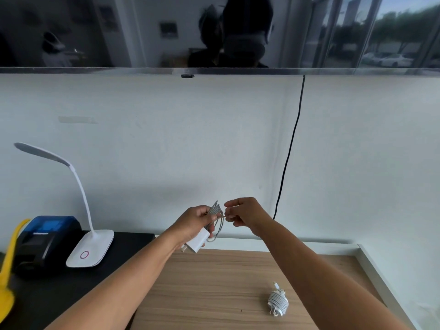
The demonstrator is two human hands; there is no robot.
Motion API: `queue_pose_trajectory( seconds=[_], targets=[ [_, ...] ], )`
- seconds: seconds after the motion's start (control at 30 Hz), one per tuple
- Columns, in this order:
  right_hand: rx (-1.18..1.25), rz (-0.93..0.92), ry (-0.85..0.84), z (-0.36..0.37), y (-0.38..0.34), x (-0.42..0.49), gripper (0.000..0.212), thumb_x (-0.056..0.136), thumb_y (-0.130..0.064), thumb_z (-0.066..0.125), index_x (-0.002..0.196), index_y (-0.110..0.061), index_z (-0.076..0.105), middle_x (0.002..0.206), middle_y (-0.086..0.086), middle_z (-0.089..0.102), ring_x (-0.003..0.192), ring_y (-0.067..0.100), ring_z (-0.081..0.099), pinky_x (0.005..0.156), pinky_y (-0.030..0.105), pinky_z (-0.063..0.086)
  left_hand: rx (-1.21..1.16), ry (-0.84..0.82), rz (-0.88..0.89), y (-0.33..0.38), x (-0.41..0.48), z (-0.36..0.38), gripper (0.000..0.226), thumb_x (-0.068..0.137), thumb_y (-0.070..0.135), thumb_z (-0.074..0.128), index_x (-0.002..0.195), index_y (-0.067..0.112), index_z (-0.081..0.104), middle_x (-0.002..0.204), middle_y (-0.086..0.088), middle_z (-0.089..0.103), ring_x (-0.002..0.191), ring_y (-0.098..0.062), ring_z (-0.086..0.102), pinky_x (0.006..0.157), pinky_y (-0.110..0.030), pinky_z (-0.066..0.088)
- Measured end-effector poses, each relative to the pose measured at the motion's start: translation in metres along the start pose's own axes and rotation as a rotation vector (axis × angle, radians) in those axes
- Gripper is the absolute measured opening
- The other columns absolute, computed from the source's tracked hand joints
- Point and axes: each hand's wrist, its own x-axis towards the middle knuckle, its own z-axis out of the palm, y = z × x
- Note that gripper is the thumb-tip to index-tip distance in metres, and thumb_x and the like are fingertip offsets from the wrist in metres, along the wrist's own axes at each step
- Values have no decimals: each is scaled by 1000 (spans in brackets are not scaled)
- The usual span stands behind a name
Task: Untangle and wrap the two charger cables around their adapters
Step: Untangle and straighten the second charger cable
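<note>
Landmark: the light wood-grain bench point(214, 294). Both my forearms reach out over it, raised above its far edge, wrists nearly meeting.

My left grip point(192, 222), above the bench's far edge, is curled round a white square adapter point(197, 244) plus a bunch of grey braided cable loops point(215, 210). My right grip point(245, 214), just beside it, pinches the loose cable end between thumb and forefinger.

Progress, my read: past halfway. One white charger wound into a tight bundle point(277, 302) lies on the bench's near right part, done. The second isn't finished: tail end left to wrap, tuck, then set down.
</note>
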Motion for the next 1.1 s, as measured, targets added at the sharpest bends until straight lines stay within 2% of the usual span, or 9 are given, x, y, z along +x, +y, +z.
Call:
queue_pose_trajectory(
  seconds=[0.07,0.2,0.27,0.37,0.47,0.7,0.83,0.93,1.1],
  targets=[
    [148,130,-9,3,1,1,3,90,-3,59,92,-1,60,79,18,61,52,18,58,48,23,38,158,25,61,-3,1,-1,14,94,25,60,86,18,70,68,0,69,60,-19,61,60,-31,49],
    [262,405,-40,4,4,3,42,96,-43,54,102,-2,45,83,18,59,48,22,58,44,23,40,535,49,146,-6,1,0,25,89,37,58,66,43,65,68,11,68,67,-10,61,66,-30,42],
    [215,440,-76,4,9,4,48,90,-48,60,97,-2,48,72,14,59,45,20,54,42,21,39,694,50,170,-11,1,2,22,89,40,58,69,37,65,71,8,67,66,-9,57,63,-29,39],
    [97,442,-102,5,19,2,40,86,-40,69,76,-6,52,56,6,50,44,16,46,39,19,34,839,7,230,-16,-4,6,19,92,39,57,85,27,69,84,10,69,70,-7,55,69,-27,42],
    [45,434,-87,5,32,1,24,93,-15,61,73,-5,56,53,7,51,35,13,45,36,18,33,906,-32,281,-27,-7,10,17,94,36,55,95,29,71,94,13,68,86,-7,58,76,-26,42],
    [-73,481,-94,13,78,-8,31,97,-5,51,67,-4,54,37,1,52,27,10,40,31,14,32,1002,-117,308,-70,-17,32,25,97,38,51,114,31,67,112,11,66,105,-12,58,78,-25,39],
    [-170,459,12,24,118,-6,27,96,-10,56,70,-6,56,59,6,55,42,12,43,33,18,40,893,-117,246,-111,-21,47,31,87,43,64,116,35,69,116,18,65,102,-6,60,82,-21,43],
    [-214,471,44,28,149,-8,20,96,-12,57,77,-7,60,61,6,57,41,13,49,35,19,43,612,-28,84,-142,-25,60,37,70,45,80,106,38,72,99,20,59,80,4,55,78,-20,44],
    [-261,512,54,29,189,-12,13,96,-15,57,85,-9,62,65,6,59,48,16,55,38,22,46,188,133,-249,-187,-32,82,20,73,45,81,79,27,75,76,6,68,70,-11,63,69,-31,51]
  ],
)
